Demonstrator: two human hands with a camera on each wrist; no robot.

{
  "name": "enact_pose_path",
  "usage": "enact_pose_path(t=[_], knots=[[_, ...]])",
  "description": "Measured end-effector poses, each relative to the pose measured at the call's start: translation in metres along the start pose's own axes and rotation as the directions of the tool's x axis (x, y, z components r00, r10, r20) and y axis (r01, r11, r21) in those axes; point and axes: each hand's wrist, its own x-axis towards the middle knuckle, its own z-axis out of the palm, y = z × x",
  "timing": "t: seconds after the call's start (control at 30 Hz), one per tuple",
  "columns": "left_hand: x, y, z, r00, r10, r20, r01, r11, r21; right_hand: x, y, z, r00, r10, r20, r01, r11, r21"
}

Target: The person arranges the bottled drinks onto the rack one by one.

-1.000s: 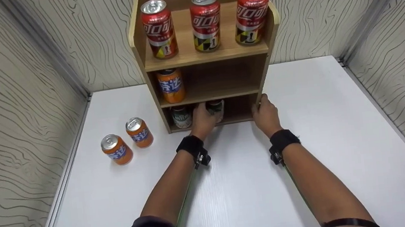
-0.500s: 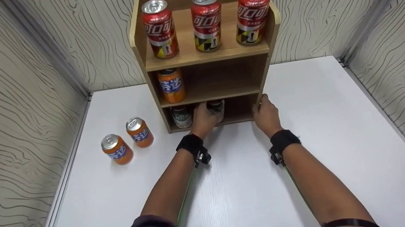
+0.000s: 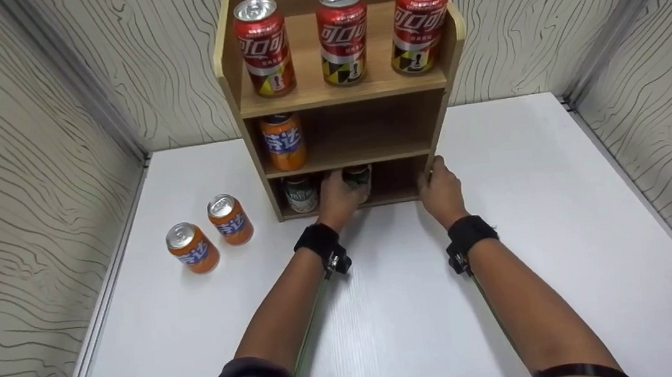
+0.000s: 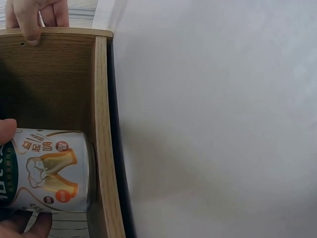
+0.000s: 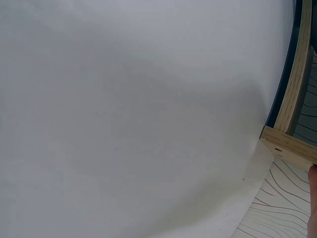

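My left hand (image 3: 339, 202) reaches into the bottom compartment of a wooden shelf (image 3: 345, 95) and grips a green-and-white drink can (image 4: 52, 171). In the left wrist view, thumb and fingers lie on opposite sides of this can, and its base is close to the shelf's bottom board. Another green-and-white can (image 3: 301, 195) stands to the left in the same compartment. With thumb inside and fingers outside, my right hand (image 3: 443, 195) holds the shelf's right side panel. Only a sliver of that hand shows in the right wrist view.
Three red cola cans, the middle one (image 3: 343, 35) among them, stand on the top shelf. One orange soda can (image 3: 284, 144) is at the middle level's left. Two more orange cans, a nearer one (image 3: 192, 248) and a farther one (image 3: 230, 219), stand on the white table (image 3: 382, 333).
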Motion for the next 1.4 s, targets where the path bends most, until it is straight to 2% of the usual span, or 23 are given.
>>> enact_pose_path(t=[0.33,0.43,0.6,0.83,1.0,1.13,1.4], knots=[[-0.001,0.000,0.002,1.000,-0.015,-0.013,0.015,1.000,0.012,0.000,-0.001,-0.001,1.000,-0.001,0.004,0.001,1.000,-0.001],[-0.002,0.001,0.004,0.999,-0.012,-0.036,0.014,0.999,0.047,-0.001,-0.001,-0.002,1.000,-0.004,0.005,0.004,1.000,-0.007],[-0.004,0.004,0.006,0.996,-0.052,-0.074,0.057,0.996,0.074,-0.002,-0.001,-0.002,1.000,-0.009,0.019,0.009,1.000,-0.009],[-0.005,0.003,0.007,0.995,-0.076,-0.069,0.082,0.994,0.077,0.000,0.000,0.000,1.000,-0.013,-0.001,0.013,1.000,-0.015],[-0.005,0.004,0.008,0.994,-0.078,-0.078,0.085,0.992,0.090,0.000,0.002,0.000,1.000,-0.023,-0.018,0.022,1.000,-0.018],[-0.005,0.005,0.011,0.991,-0.080,-0.108,0.092,0.989,0.112,0.000,0.002,0.000,1.000,-0.016,-0.006,0.016,1.000,-0.020],[-0.005,0.006,0.016,0.986,-0.045,-0.160,0.066,0.989,0.131,0.000,0.000,-0.001,1.000,0.000,0.017,0.000,1.000,-0.013]])
